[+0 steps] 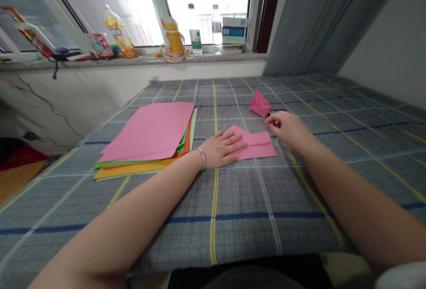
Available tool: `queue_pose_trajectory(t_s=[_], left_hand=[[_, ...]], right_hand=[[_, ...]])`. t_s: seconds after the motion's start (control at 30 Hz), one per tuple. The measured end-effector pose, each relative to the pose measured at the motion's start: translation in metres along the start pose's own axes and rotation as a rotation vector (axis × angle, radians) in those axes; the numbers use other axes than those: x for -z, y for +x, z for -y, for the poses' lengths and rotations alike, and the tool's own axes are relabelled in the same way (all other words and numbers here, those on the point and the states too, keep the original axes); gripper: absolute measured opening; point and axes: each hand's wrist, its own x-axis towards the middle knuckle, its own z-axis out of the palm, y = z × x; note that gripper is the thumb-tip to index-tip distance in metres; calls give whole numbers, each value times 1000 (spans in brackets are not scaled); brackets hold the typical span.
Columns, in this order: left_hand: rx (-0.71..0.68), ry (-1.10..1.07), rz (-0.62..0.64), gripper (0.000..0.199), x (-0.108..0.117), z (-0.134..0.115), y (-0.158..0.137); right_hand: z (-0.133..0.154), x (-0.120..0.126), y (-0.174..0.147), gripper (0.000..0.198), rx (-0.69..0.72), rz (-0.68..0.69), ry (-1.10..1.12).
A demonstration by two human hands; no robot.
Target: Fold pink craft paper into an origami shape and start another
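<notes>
My left hand [221, 149], with a silver bangle at its wrist, lies flat with fingers spread on a folded pink sheet of paper [261, 144]. It covers the left part of the sheet, and a crease runs along the right part. Just beyond the sheet's right end is my right hand [286, 127], its thumb and fingers pinched together. Whether something small is between them is hidden. A thin dark object [269, 115] shows just behind those fingers. Past it stands a small folded pink paper shape [260, 104] with a pointed top.
Left of my hands lies a stack of coloured paper [149, 129], pink on top with green, orange and yellow edges below. A plaid cloth [186, 235] covers the table. Bottles, a yellow cup [173, 38] and boxes [234, 31] line the windowsill. A grey curtain [316, 18] hangs at right.
</notes>
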Motion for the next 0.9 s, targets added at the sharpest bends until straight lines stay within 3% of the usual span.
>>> queue_pose_trajectory(t_s=[0.2, 0.37, 0.9], left_hand=[[10, -21, 1, 58, -1, 1, 1], [41, -65, 30, 66, -1, 1, 2], [14, -106, 0, 60, -9, 11, 3]], right_hand=[[29, -19, -9, 18, 345, 233, 71], [41, -34, -14, 23, 531, 250, -16], [36, -19, -14, 25, 511, 317, -193]])
